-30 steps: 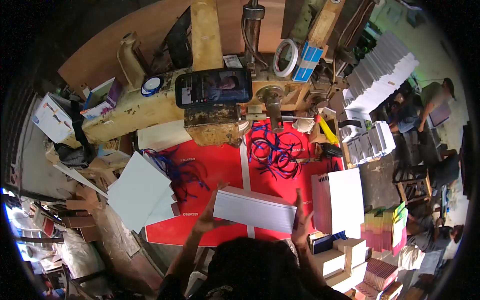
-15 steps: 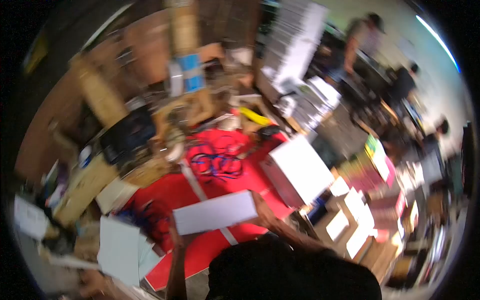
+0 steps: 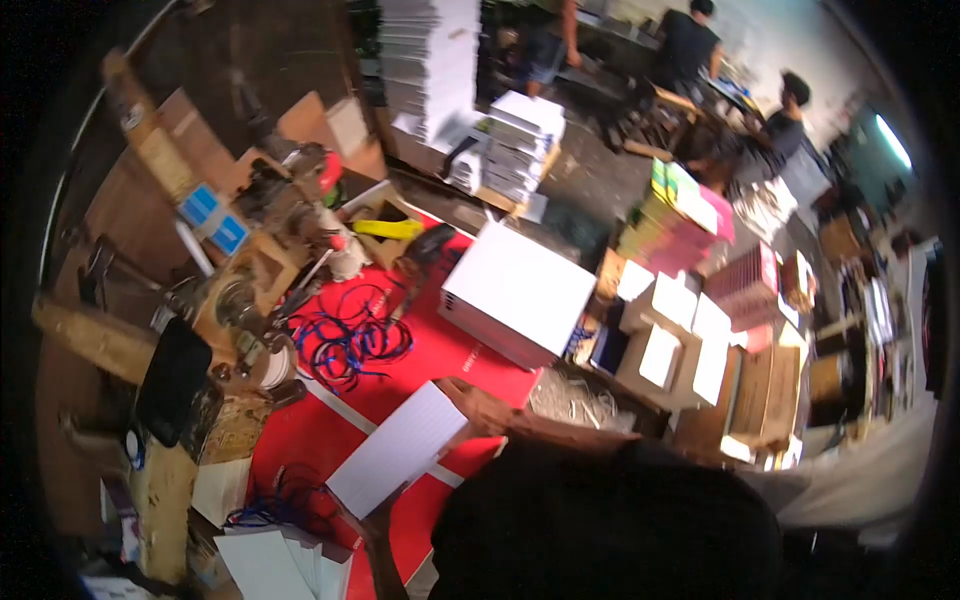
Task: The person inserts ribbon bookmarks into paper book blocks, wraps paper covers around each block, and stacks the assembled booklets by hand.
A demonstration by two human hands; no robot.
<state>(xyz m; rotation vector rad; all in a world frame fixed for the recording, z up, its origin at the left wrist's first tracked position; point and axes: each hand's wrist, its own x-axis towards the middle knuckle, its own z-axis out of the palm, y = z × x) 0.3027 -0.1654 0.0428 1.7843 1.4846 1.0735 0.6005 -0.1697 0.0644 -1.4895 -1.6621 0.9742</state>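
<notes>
A white stack of paper (image 3: 397,450) is held between my two hands, tilted above the red board (image 3: 290,430). My right hand (image 3: 478,408) presses against its upper right end. At the lower left end is my left hand (image 3: 372,518), partly hidden by the stack. Blue and black cords (image 3: 350,335) lie in a tangle on the board beyond the stack, and more cords (image 3: 275,505) lie at the left. A larger white stack (image 3: 515,290) rests on the board's right side. White sheets (image 3: 270,565) are at the lower left.
Open cardboard boxes (image 3: 660,355) and pink and green bundles (image 3: 670,215) are at the right. A dark phone (image 3: 173,382) stands by the worn machine at the left. Tall paper piles (image 3: 430,70) are at the back, with several people (image 3: 690,50) beyond.
The view has swung to the right, so the bench and machine appear farther left and tilted. The stack stays between my hands and now appears angled upward to the right.
</notes>
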